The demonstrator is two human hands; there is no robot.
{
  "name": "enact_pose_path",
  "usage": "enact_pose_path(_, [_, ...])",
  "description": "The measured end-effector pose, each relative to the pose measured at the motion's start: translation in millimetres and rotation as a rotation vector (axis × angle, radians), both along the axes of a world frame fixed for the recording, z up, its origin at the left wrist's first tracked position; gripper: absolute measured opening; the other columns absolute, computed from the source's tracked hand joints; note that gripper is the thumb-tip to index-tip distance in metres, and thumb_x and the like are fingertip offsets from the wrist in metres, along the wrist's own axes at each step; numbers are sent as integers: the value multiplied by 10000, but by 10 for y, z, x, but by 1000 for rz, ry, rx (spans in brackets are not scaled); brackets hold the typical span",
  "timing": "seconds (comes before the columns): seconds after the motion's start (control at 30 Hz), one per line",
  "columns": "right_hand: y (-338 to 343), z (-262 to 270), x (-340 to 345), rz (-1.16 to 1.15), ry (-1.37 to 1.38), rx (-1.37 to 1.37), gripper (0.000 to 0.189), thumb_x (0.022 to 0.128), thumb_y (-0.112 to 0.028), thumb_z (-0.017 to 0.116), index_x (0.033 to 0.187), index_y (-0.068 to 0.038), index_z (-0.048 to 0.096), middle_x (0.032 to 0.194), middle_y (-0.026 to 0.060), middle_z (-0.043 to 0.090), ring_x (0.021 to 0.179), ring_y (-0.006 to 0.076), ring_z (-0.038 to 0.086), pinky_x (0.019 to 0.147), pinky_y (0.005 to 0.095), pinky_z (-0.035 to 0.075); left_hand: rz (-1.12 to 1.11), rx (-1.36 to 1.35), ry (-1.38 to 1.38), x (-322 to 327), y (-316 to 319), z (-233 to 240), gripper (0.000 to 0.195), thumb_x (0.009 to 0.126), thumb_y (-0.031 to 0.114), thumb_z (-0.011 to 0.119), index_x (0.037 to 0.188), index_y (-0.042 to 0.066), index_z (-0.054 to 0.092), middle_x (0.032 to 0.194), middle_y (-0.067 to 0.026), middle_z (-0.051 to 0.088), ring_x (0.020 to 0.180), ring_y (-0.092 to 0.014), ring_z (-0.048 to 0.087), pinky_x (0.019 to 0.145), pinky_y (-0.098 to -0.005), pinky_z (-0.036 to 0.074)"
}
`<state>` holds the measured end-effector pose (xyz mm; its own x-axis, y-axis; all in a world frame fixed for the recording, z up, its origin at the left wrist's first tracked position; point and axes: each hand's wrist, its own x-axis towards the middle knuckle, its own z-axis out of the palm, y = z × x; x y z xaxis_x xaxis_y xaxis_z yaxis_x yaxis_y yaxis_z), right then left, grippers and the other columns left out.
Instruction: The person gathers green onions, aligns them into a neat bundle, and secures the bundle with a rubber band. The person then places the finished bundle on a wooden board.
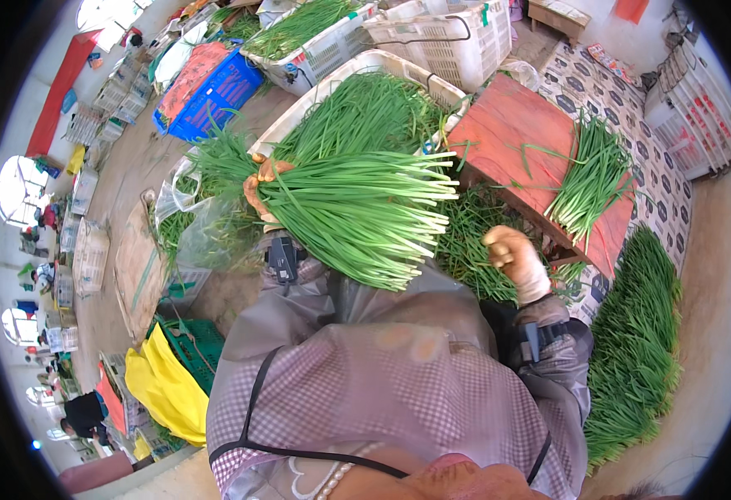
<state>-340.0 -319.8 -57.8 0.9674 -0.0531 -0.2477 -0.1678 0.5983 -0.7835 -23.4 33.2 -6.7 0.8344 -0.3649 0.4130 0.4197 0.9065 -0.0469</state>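
Observation:
My left hand [263,182], in a tan glove, is closed around the leafy part of a large bunch of green chives [353,215]. Their pale cut ends fan out to the right above my lap. My right hand [515,261] is raised at the right, fingers curled in, with nothing visible in it and apart from the bunch. Under and behind it lies a heap of loose chives [474,244]. A smaller bundle of chives [593,178] rests on the reddish wooden bench [509,128]. Beyond my left hand, a white crate [374,59] holds more loose chives [365,112].
On the right floor stand tightly packed chives [637,350]. A clear plastic bag [215,231] sits at my left, near a yellow cloth [165,384] over a green crate [200,350]. A blue crate [212,94] and white crates [446,44] stand ahead. A person [84,415] bends over far left.

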Motion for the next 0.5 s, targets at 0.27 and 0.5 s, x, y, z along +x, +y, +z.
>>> enact_pose_path(0.27, [-337,59,-46,221,589,-925,641,989,-241,638,1550,-57,390,1056,91,749,601,144,644,521,289,514,-129,98,-13,81,-8,209,373,817,70,636,1181,47,556,804,0,480,773,-154,500,887,-321,436])
enact_pose_path(0.5, [180,1342,314,218,-130,-720,246,975,-155,640,1176,-67,750,689,-28,651,521,36,481,481,203,375,-78,211,-53,129,-40,126,369,835,121,632,1196,67,577,792,28,513,766,-114,530,854,-302,473])
